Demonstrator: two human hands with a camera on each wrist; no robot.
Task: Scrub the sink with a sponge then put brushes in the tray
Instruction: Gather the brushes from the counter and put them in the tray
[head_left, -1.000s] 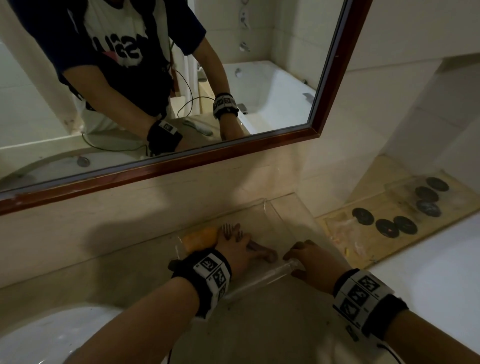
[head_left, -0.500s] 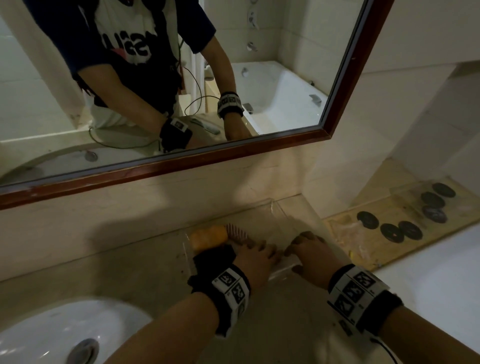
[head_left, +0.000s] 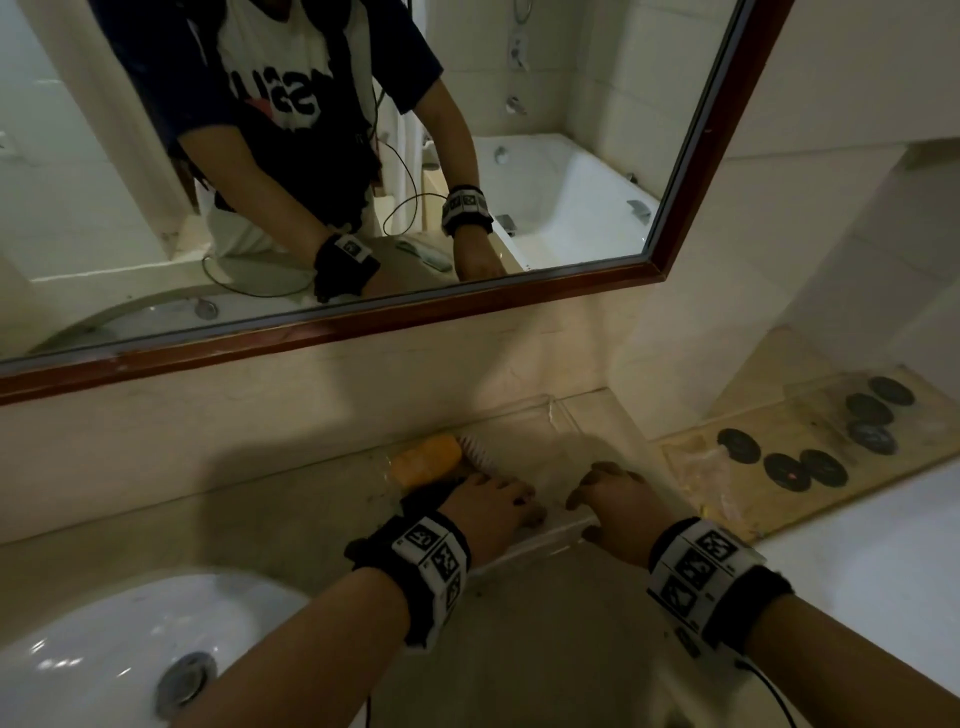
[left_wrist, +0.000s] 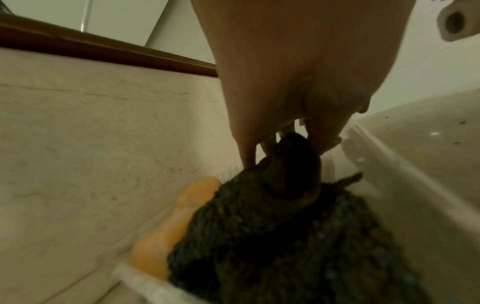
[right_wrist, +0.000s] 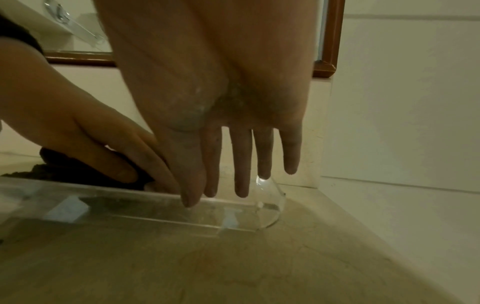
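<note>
Underhand, coarse dark brush (clear, glossy tray).

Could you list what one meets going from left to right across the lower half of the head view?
Sink → orange sponge → left hand → right hand → dark discs on the board.

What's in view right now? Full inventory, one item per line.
tray: 1, clear plastic, on the counter below the mirror
sponge: 1, orange, in the tray's left end
brush: 1 seen, dark bristles, in the tray beside the sponge
sink: 1, white, lower left
mirror: 1, brown frame, on the wall
discs: 6, dark, on a tan board at right
left hand: on the brush in the tray
right hand: fingers straight, at the tray's near wall
</note>
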